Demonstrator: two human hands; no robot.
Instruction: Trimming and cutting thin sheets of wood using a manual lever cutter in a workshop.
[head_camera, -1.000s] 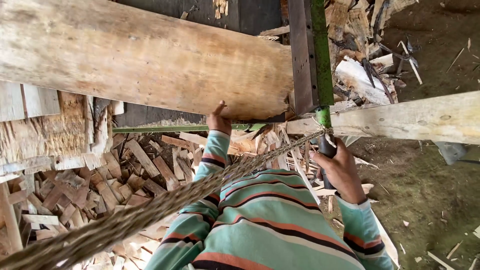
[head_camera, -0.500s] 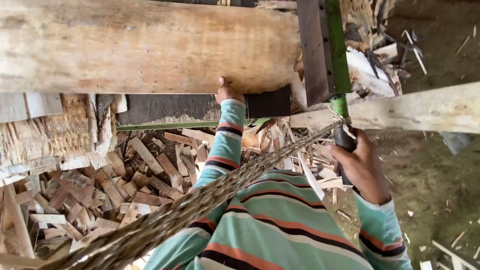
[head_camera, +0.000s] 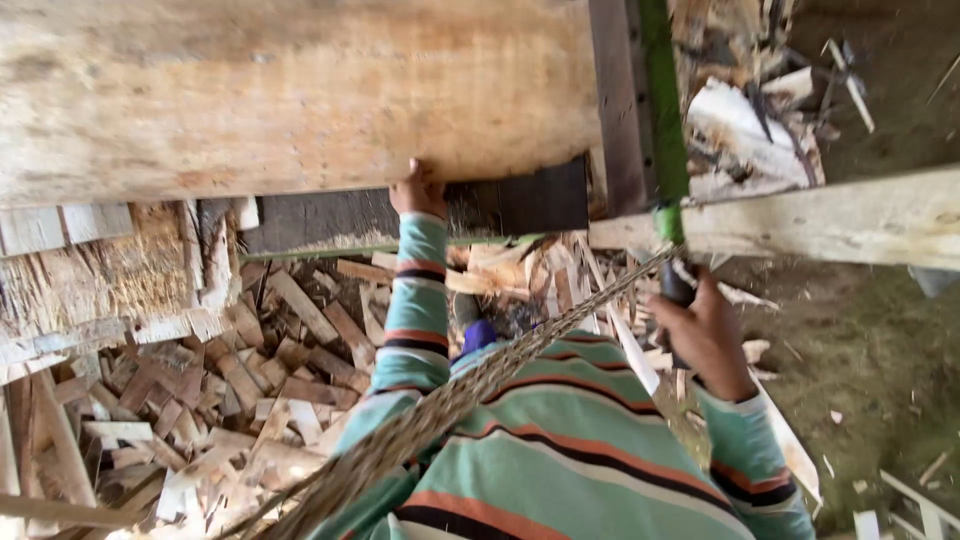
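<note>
View from above of a person in a green, orange and black striped top, working at a very large pale log that fills the upper left and lies across a dark wooden frame. The left hand is pressed against the log's lower edge, fingers spread flat on the wood, holding nothing. The right hand is closed around a dark handle that hangs just below a green upright bar. A braided rope runs diagonally from the lower left, across the person's chest, up to that handle.

Judging from this, the log looks heavy and only partly supported; if it rolls or slips, the left hand under its edge could be pinched. The rope appears taut, so a sudden release might throw the person off balance, and loose scraps underfoot could make a foot slide.

A pale plank reaches across to the right from the green bar. Below, the floor is bare earth, heaped on the left with a pile of wood offcuts and thin splinters. More broken timber lies at the upper right. The place looks like a rough, open-sided sawing shed in daylight
</note>
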